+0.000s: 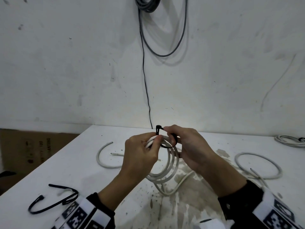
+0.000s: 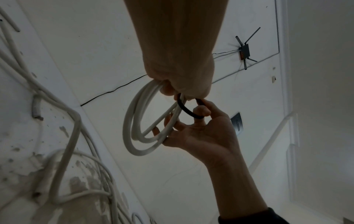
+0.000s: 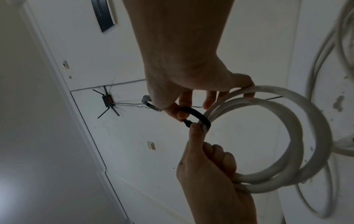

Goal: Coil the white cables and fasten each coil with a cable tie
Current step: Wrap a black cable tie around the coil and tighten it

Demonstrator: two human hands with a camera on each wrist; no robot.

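Note:
Above the middle of the table I hold a white cable coil [image 1: 171,164] of about three turns upright. My left hand [image 1: 156,140] grips the top of the coil, fingers curled round the strands. A black cable tie [image 1: 165,147] loops round the strands there, its end [image 1: 158,129] sticking up between my hands. My right hand [image 1: 168,132] pinches the tie beside the left hand. In the left wrist view the tie [image 2: 186,110] hangs as a slack ring off the coil [image 2: 132,133]. In the right wrist view my right fingers [image 3: 182,112] pinch the tie [image 3: 197,114] against the coil [image 3: 298,136].
A loose white cable [image 1: 101,157] curves on the table [image 1: 66,162] to the left and another loop [image 1: 257,164] to the right. A tied coil [image 1: 288,141] lies far right. Spare black ties [image 1: 54,201] lie front left. A cardboard box [image 1: 33,149] stands beyond the left edge.

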